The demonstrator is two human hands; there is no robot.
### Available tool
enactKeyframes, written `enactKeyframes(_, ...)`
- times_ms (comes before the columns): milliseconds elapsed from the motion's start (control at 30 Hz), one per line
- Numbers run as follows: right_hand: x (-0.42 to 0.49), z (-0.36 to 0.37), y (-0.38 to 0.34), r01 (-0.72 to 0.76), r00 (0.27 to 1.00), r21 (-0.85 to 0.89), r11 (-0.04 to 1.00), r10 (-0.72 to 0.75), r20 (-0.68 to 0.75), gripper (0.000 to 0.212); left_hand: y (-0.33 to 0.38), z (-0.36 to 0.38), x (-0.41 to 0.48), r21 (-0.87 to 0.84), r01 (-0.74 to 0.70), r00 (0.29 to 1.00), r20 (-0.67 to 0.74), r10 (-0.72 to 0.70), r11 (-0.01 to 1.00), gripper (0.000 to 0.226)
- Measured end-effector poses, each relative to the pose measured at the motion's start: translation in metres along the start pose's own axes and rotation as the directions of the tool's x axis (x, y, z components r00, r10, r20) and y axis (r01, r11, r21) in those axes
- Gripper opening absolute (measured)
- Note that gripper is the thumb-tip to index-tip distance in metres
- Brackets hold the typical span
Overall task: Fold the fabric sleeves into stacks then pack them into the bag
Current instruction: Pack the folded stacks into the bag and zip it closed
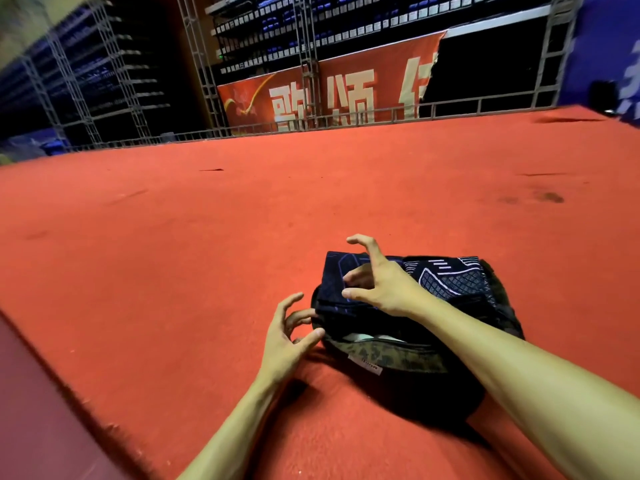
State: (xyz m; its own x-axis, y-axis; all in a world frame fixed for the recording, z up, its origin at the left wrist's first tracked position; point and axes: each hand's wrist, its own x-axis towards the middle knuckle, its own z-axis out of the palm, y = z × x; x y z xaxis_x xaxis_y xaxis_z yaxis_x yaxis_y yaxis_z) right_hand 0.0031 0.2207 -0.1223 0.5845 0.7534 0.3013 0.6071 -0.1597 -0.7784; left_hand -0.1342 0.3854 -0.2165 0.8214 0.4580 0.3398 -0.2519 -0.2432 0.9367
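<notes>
One soft bag (398, 355) with a dark camouflage pattern is lying on the red felt-like carpet (207, 254), its mouth gaping open. The fabric sleeves (446, 278) are sitting in that mouth as two folded dark piles side by side, one carrying blue lines, the other white lines and small grids. The right hand (384, 285) is resting over the blue-lined pile with its fingers spread and curved, gripping nothing. The left hand (284, 341) is touching the bag's left rim with loose, parted fingertips. One small white tag (365, 368) is showing on the bag, its writing too small to read. One torn red banner (363, 88) behind is showing big pale characters, beginning 歌颂.
</notes>
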Motion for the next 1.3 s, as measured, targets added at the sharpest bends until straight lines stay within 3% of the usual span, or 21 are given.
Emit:
enactKeyframes(300,-0.004,0.003,0.007,0.017,1.0,0.005,1.0,-0.017,-0.02,0.076,0.003,0.0,0.016,0.079,-0.003,0.997,0.075,-0.003,0.997,0.073)
enactKeyframes(633,-0.011,0.0,0.002,0.011,0.999,0.055,0.998,-0.013,0.044,0.077,0.057,-0.025,0.04,0.188,-0.298,0.954,0.019,0.3,0.936,0.079)
enactKeyframes(800,-0.012,0.001,0.0,-0.004,0.997,0.061,0.998,-0.001,0.077,0.073,0.066,-0.029,0.056,0.335,-0.241,0.948,0.282,0.148,0.911,0.075)
enactKeyframes(867,-0.012,-0.002,-0.002,-0.016,0.997,0.09,0.996,0.01,0.07,0.071,0.069,-0.026,0.056,0.427,-0.248,0.946,0.301,0.122,0.87,0.065)
enactKeyframes(1033,-0.015,-0.001,-0.001,-0.015,0.996,0.087,0.996,0.008,0.09,0.071,0.102,-0.034,0.062,0.391,-0.449,0.893,0.174,0.414,0.804,0.058)
enactKeyframes(1200,-0.016,0.001,-0.006,-0.015,0.997,0.073,0.997,0.009,0.082,0.069,0.102,-0.03,0.066,0.433,-0.34,0.935,0.25,0.251,0.835,0.056)
enactKeyframes(1300,-0.022,-0.009,-0.01,-0.01,1.0,0.137,0.991,0.007,0.017,0.064,0.093,-0.03,0.064,0.602,-0.359,0.933,0.257,0.252,0.714,0.062)
